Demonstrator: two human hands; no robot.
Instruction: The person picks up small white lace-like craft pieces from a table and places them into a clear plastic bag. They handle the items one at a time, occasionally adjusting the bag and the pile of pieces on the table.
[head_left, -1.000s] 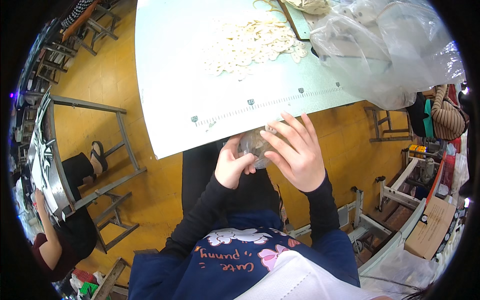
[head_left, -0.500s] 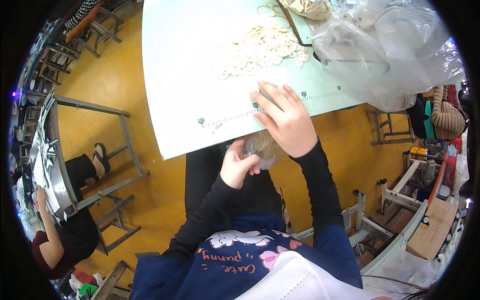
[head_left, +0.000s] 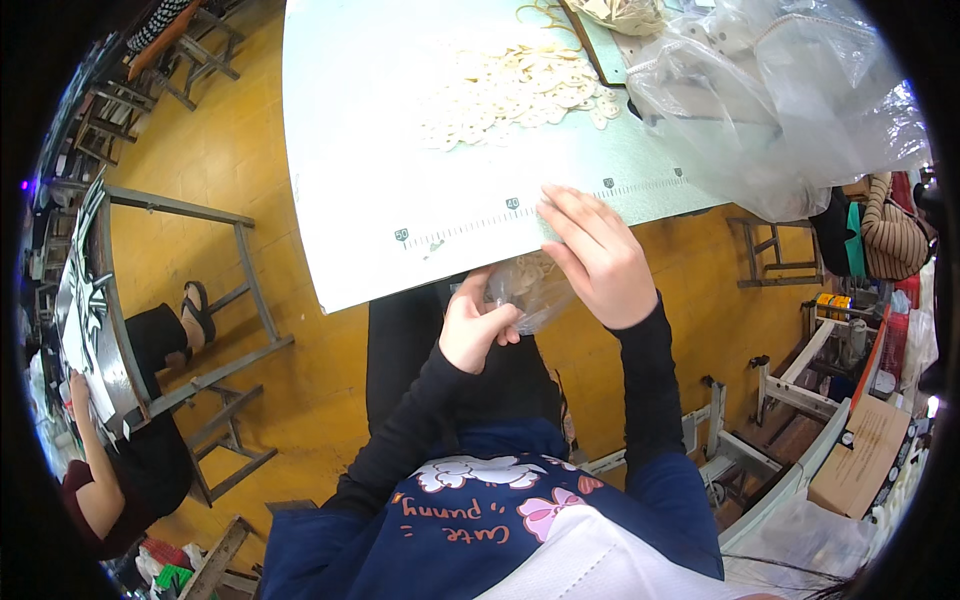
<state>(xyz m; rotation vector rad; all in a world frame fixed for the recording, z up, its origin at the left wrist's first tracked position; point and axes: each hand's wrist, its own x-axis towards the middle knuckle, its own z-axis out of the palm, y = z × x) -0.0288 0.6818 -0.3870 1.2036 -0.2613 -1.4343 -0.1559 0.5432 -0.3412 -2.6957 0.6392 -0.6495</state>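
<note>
A heap of small flat cream-coloured pieces point(head_left: 525, 95) lies spread on the white table point(head_left: 370, 170). Just below the table's near edge, my left hand point(head_left: 475, 325) is closed on the rim of a clear plastic bag point(head_left: 530, 295). Some cream pieces show inside that bag. My right hand point(head_left: 598, 255) hovers at the same edge, over the printed ruler scale, palm down. Its fingers are stretched out with the thumb apart, and nothing is visible in it; the underside of the palm is hidden.
Large clear plastic bags point(head_left: 740, 110) cover the table's right side, beside a dark-edged board point(head_left: 598, 50). At the left a person point(head_left: 95, 490) works at another table point(head_left: 130, 370). A metal frame point(head_left: 800, 390) and a cardboard box point(head_left: 860, 455) stand at the right.
My right hand has drawn back from near the heap, toward the table's near edge and slightly right. My left hand stays on the bag, whose contents now show more.
</note>
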